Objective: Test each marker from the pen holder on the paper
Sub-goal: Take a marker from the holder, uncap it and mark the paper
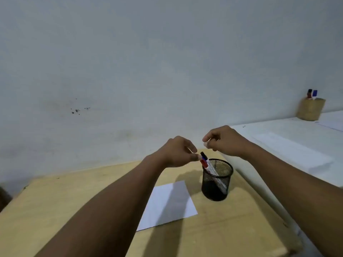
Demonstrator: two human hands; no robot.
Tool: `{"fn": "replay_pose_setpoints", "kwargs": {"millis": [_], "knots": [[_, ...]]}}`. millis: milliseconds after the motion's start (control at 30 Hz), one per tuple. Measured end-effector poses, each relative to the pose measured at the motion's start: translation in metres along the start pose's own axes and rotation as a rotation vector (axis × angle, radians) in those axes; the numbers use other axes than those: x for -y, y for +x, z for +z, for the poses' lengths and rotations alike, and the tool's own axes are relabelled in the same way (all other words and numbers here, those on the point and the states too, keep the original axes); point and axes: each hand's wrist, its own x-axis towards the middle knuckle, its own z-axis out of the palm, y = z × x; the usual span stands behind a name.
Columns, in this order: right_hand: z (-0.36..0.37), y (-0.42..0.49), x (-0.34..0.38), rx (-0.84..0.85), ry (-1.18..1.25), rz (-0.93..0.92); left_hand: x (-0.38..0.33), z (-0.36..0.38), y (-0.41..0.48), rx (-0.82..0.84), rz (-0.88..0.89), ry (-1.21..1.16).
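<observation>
Closest on the tan bench (pixel 55 210) lies the white paper (pixel 168 204), flat and with no marks that can be seen. Just past it, to the right, stands the black mesh pen holder (pixel 217 179). The markers (pixel 209 166) lean inside it, white bodies with red, blue and black caps poking out. The left hand (pixel 176 152) is right at the caps, its grip narrow, fingertips touching or nearly touching one; whether it has hold cannot be told. The right hand (pixel 221 140) hangs above the holder, fingers curled in with nothing to see between them. This looks like the picking-out step. Next, one marker must be lifted clear, uncapped, and brought to the paper.
</observation>
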Motion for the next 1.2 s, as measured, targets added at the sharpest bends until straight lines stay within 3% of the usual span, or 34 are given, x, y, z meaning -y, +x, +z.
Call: {"fn": "replay_pose_setpoints", "kwargs": {"millis": [433,800,1200], "knots": [[0.008,0.003,-0.032,0.0,0.021,0.025,-0.002,0.029,0.031,-0.125,0.018,0.054],[0.025,0.012,0.022,0.016,0.182,-0.068,0.005,-0.042,-0.009,-0.327,-0.035,-0.272],[0.111,0.016,0.142,0.348,0.364,-0.18,0.107,-0.114,-0.113,-0.6,-0.295,-0.633]]}}
